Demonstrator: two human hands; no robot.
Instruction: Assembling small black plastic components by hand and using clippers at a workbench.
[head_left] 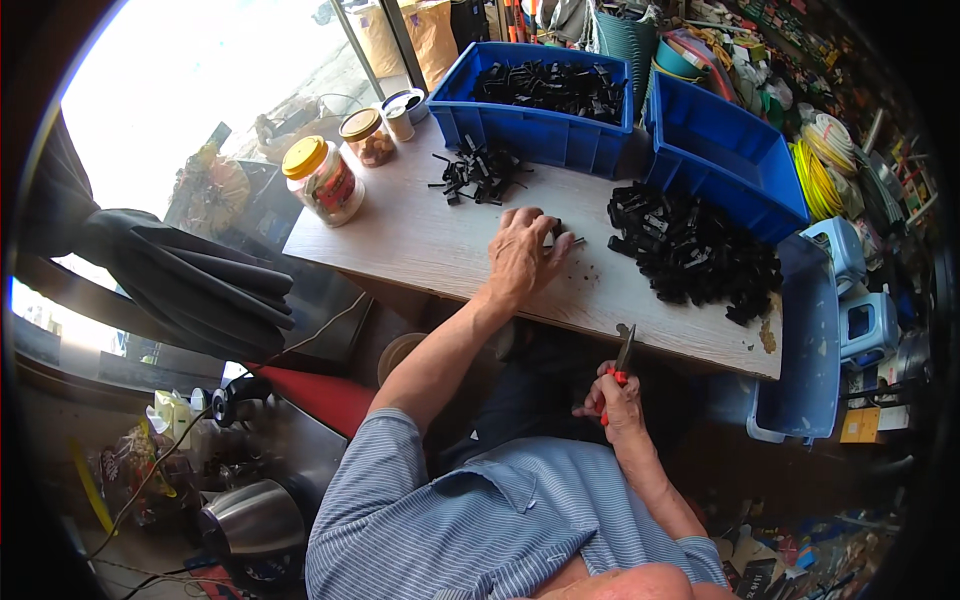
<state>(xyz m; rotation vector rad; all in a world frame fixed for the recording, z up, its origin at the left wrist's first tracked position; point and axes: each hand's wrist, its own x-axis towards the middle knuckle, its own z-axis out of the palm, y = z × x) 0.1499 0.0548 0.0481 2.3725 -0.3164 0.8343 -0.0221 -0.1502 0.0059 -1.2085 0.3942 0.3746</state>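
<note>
My left hand point(520, 258) rests over the middle of the white table point(420, 235). Its fingers are bent round a small black plastic piece point(557, 228), mostly hidden by them. A thin bit sticks out beside the fingertips. Below the table's front edge, my right hand point(622, 405) is closed round the red handles of pliers point(625, 352), whose metal jaws point up toward the table. Just beyond my left hand lies a small pile of black plastic pieces point(478, 172). A bigger heap of black pieces point(690, 250) covers the table's right part.
At the back stands a blue crate point(530, 140) full of black pieces, with another blue crate point(720, 160) tilted beside it. Jars, one yellow-lidded point(325, 185), stand at the left. A pale blue bin point(800, 350) is off the right end. A metal kettle point(255, 518) sits lower left.
</note>
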